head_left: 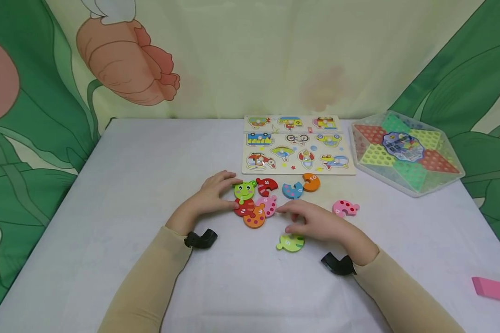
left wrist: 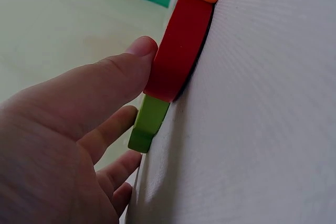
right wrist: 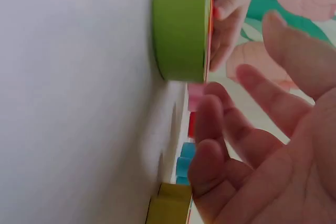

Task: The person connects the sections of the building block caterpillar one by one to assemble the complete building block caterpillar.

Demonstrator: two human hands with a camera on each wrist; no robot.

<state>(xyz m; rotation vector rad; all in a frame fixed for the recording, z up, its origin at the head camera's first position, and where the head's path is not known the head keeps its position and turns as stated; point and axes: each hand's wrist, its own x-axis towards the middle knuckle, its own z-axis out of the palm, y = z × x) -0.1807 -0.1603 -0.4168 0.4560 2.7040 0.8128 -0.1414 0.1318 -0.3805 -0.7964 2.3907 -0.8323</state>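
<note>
Several wooden caterpillar puzzle pieces lie together: a green head piece (head_left: 244, 190), a red piece 2 (head_left: 245, 207), an orange piece 3 (head_left: 254, 218) and a pink piece 4 (head_left: 268, 206). My left hand (head_left: 210, 196) rests at their left side, thumb against the red piece's edge and a fingertip at the green head. Its fingers look relaxed in the left wrist view. My right hand (head_left: 316, 219) hovers between the pink piece 4 and a loose green piece 5 (head_left: 290, 243), fingers spread and holding nothing. The green piece stands close below its thumb.
Another red piece (head_left: 266, 186), a blue piece (head_left: 292, 190), an orange piece 10 (head_left: 311, 182) and a pink dotted piece (head_left: 345, 208) lie loose. Behind are a vehicle peg board (head_left: 297, 145) and a hexagonal game box (head_left: 406, 152). A pink block (head_left: 495, 290) lies far right.
</note>
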